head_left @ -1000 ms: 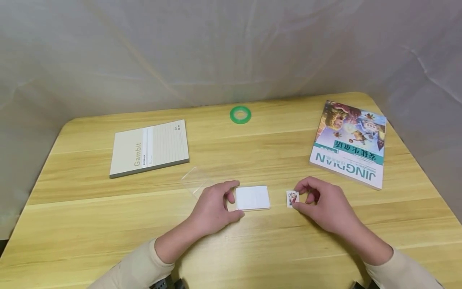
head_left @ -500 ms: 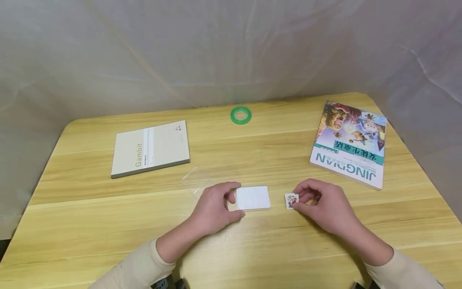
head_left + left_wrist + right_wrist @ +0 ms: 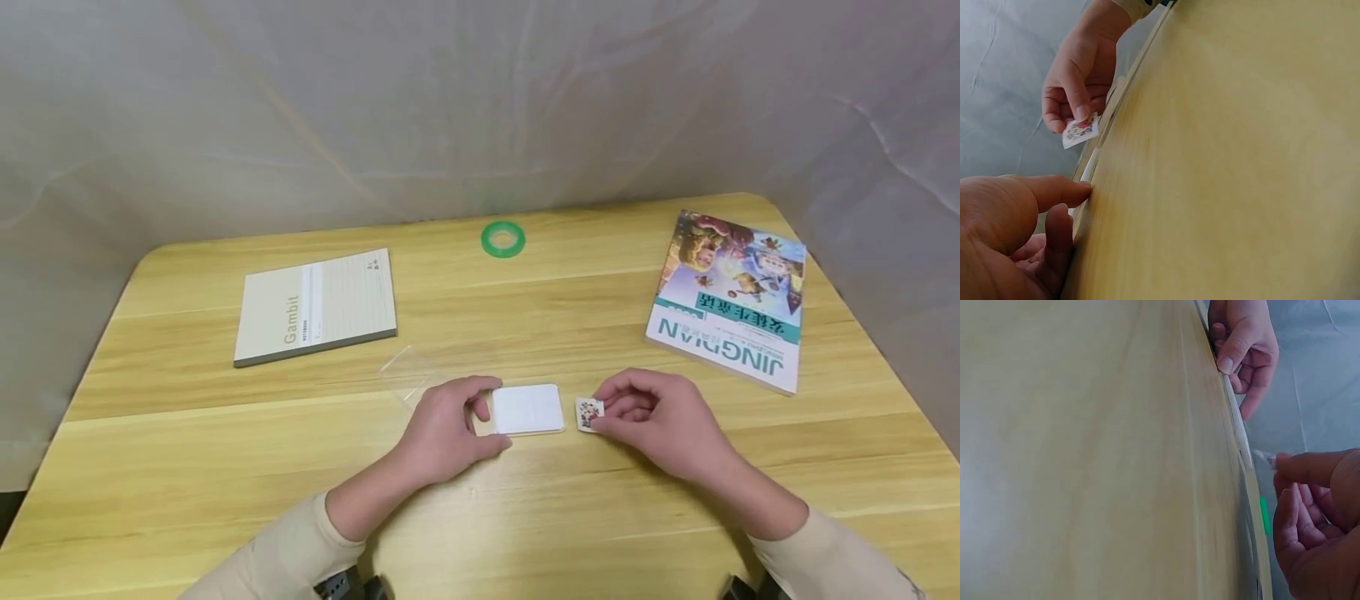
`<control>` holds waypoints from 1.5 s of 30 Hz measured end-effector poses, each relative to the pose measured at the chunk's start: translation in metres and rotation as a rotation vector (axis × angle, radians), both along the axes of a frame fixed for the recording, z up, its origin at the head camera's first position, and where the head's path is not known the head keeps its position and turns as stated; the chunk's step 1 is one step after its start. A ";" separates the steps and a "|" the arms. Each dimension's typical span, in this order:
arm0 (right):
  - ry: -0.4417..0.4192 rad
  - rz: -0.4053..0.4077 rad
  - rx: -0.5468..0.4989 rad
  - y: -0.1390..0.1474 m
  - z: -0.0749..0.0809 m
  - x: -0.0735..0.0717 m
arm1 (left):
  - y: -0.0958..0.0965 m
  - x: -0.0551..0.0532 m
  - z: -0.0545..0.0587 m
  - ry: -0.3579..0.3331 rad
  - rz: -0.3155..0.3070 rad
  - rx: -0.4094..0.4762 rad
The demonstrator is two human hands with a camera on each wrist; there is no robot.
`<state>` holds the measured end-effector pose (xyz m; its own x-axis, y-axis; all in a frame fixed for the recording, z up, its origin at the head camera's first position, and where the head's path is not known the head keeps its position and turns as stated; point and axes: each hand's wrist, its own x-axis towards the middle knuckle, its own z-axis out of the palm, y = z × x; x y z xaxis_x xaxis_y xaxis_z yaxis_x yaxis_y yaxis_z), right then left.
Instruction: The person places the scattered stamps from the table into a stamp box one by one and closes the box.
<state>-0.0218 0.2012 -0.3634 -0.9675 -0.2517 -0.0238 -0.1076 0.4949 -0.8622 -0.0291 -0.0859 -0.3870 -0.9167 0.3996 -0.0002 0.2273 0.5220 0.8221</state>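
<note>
My left hand [image 3: 450, 429] holds a flat white rectangular card with a clear rim [image 3: 528, 408] against the table, thumb at its near edge and a finger at its far edge. Between thumb and fingers, my right hand [image 3: 663, 421] pinches a small white square [image 3: 588, 413] printed with a colourful picture, perhaps a sticker. The square is tilted, a short gap to the right of the card. In the left wrist view, the printed square [image 3: 1082, 130] is held above the table surface. The card shows only as a thin white edge there.
A clear plastic sheet or lid [image 3: 408, 375] lies behind my left hand. Further back are a Gambit notebook [image 3: 318, 308] at left, a green tape roll [image 3: 503, 239] in the middle and a picture-covered book [image 3: 727, 300] at right. A grey cloth [image 3: 480, 108] hangs behind the table.
My right hand has moved left with the small printed square, bringing it closer to the white card. The left hand and the card have stayed nearly in place.
</note>
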 end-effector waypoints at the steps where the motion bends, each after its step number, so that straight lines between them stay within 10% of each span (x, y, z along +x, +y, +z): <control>1: -0.007 0.005 -0.017 -0.002 0.001 -0.001 | 0.000 0.000 0.000 -0.002 -0.002 0.004; 21: -0.130 0.126 -0.177 -0.051 -0.004 -0.024 | -0.001 -0.001 -0.003 0.012 -0.004 0.019; 45: 0.163 0.179 0.062 -0.065 -0.013 -0.028 | -0.002 -0.002 -0.004 0.010 -0.017 0.021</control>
